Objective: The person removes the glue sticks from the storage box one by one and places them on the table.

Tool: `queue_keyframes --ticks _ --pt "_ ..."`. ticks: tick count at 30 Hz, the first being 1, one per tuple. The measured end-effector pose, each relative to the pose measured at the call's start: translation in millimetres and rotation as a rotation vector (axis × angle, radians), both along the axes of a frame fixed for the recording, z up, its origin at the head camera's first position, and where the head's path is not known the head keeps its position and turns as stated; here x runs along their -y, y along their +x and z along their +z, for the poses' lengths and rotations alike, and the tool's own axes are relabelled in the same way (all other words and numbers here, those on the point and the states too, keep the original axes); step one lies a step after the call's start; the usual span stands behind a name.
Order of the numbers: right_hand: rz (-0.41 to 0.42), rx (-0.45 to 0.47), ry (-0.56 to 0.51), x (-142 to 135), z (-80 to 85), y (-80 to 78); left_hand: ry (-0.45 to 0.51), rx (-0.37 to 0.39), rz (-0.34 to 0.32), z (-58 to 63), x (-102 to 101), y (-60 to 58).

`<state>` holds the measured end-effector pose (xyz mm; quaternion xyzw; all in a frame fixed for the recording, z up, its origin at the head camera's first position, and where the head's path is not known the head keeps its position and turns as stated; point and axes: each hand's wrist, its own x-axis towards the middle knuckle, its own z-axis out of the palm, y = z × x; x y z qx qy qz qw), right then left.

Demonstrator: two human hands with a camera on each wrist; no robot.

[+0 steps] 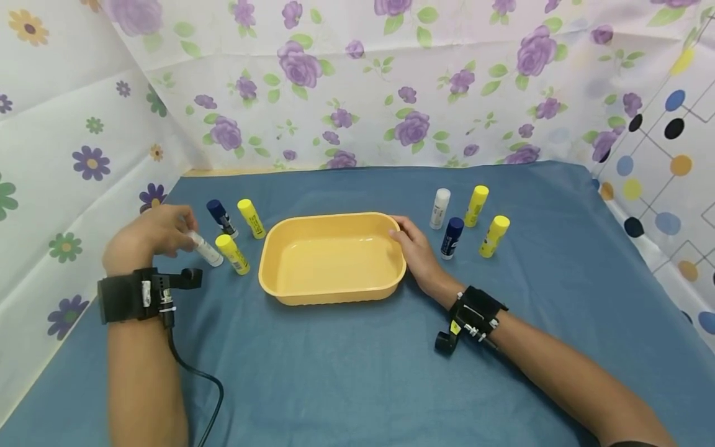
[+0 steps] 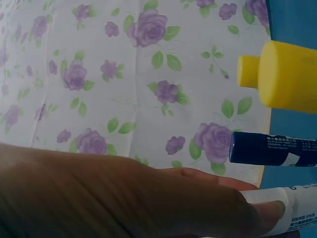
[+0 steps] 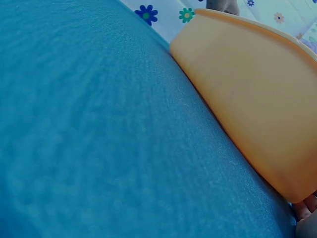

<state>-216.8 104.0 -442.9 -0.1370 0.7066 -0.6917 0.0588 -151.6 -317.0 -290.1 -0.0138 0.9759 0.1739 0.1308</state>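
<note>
My left hand [image 1: 156,233] pinches a white glue stick [image 1: 208,251] near its top, at the left of the table. In the left wrist view, the thumb lies along that white tube [image 2: 297,212]. Close by stand a dark blue glue stick [image 1: 221,217] and two yellow ones, one farther back [image 1: 251,218] and one nearer [image 1: 233,254]. My right hand [image 1: 423,257] grips the right end of a yellow plastic tray [image 1: 332,297], thumb on the rim. Nothing lies in the tray. Whether the white stick's lower end touches the cloth, I cannot tell.
Right of the tray stand a white glue stick [image 1: 440,208], a dark blue one [image 1: 452,238] and two yellow ones, one behind [image 1: 476,206] and one in front [image 1: 494,236]. Blue cloth [image 1: 335,372] covers the table. Patterned sheets [image 1: 346,81] rise behind and at both sides.
</note>
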Motion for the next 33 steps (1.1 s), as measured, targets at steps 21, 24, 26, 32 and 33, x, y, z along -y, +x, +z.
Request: queue_keyframes --ticks 21,24,26,32,33 --pt "-0.009 0.016 -0.010 4 -4.8 0.8 -0.049 0.000 -0.037 -7.7 -3 1.8" --pt "-0.033 0.022 -0.032 3 -3.0 0.1 -0.045 0.006 -0.035 -4.7 -4 0.8" --pt "-0.051 0.027 -0.056 1 -1.5 -0.3 -0.041 0.005 -0.028 -2.6 -4 -0.1" --pt "-0.071 0.058 -0.126 0 4.0 -0.1 -0.037 -0.003 -0.027 1.2 -5 -1.1" --pt "-0.071 0.061 -0.136 0 4.8 -0.3 -0.037 -0.001 -0.028 1.7 -4 -0.9"
